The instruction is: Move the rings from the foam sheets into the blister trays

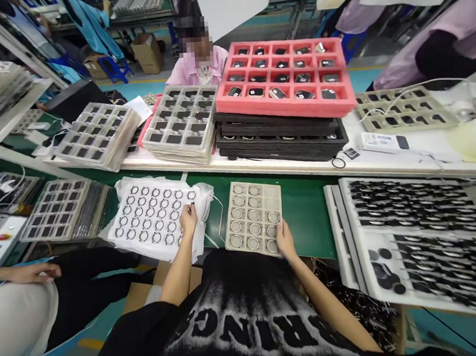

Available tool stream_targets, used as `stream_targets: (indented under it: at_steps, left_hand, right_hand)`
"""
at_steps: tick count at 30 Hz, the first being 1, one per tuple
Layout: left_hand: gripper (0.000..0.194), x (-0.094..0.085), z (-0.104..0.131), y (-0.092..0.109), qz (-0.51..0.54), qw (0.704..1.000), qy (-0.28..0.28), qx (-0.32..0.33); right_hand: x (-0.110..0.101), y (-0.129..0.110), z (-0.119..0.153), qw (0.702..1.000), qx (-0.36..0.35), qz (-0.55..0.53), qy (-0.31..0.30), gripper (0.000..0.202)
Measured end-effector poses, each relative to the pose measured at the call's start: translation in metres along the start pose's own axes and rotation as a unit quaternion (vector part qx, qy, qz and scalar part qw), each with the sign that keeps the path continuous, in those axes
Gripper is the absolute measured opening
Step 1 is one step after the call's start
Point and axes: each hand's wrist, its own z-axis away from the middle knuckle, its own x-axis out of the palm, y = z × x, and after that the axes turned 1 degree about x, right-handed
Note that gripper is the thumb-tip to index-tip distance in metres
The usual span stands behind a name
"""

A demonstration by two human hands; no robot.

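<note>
Pinching a dark piece (192, 204), the left hand (189, 219) is hovering over white sheeting (205, 197) — the right hand (285, 240) is clasping the beige tray (272, 195) at the worktop's (311, 216) front edge.

Left hand (188, 219): dark part (192, 203) at the fingertips too small to identify; grip on it undetermined. Hand and forearm conceal part of the white-wrapped tray (205, 215). Right hand (285, 241): fingers largely hidden at the beige tray (272, 198). Labels in the red foam tray (286, 108) illegible. Strap rack (381, 237) cut off at right. Neighbouring worker (23, 320) cut off at left.
</note>
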Motion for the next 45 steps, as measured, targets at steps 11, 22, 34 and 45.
stream_targets:
  at_steps: [11, 22, 34, 45]
  left_hand:
    - [0.028, 0.079, 0.085, 0.197, -0.05, 0.812, -0.133, 0.566]
    - [0.033, 0.092, 0.084, 0.226, -0.166, 0.822, -0.17, 0.517]
    - [0.041, 0.112, 0.061, 0.262, -0.228, 0.777, -0.134, 0.571]
    - [0.038, 0.12, 0.073, 0.273, -0.141, 0.862, -0.18, 0.453]
  right_hand:
    - [0.004, 0.003, -0.003, 0.999, -0.018, -0.031, -0.008, 0.078]
    - [0.007, 0.004, -0.005, 0.999, -0.015, -0.045, -0.008, 0.072]
    - [0.006, -0.001, -0.011, 0.999, -0.02, -0.04, -0.022, 0.07]
    - [0.005, 0.001, -0.009, 0.999, -0.014, -0.044, -0.023, 0.07]
